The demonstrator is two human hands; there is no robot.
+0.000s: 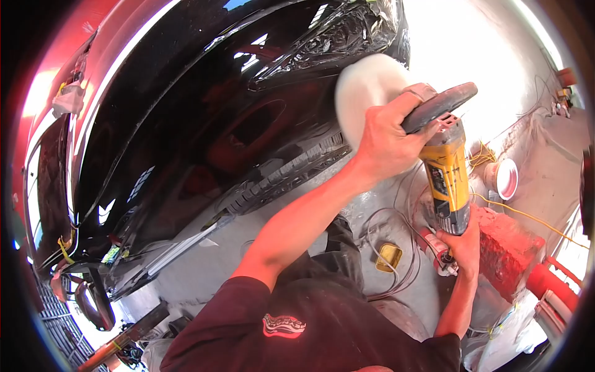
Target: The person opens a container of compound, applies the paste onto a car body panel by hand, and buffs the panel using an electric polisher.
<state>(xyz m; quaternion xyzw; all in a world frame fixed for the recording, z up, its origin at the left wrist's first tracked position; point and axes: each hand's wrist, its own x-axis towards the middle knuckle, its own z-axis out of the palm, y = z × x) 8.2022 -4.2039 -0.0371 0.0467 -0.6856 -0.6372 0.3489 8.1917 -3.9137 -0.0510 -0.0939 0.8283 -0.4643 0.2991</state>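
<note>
A yellow-and-black polisher (447, 180) is held between my two hands. My left hand (392, 141) is wrapped round its black loop handle (443, 106) near the head. Lower down, my right hand (463, 245) grips the rear end of the tool's body. The round white buffing pad (367, 93) is smeared as if spinning. It stands on edge at the right end of a glossy black car body (186, 124); whether it touches the paint I cannot tell. Part of the pad lies hidden behind my left hand.
Crumpled clear plastic film (341, 43) covers part of the car. Cables loop over the floor round a yellow tray (388, 256). Close to my right hand stands a red machine or stand (505, 245), with a white-rimmed round container (506, 179) behind it. A yellow cord (533, 214) runs rightward.
</note>
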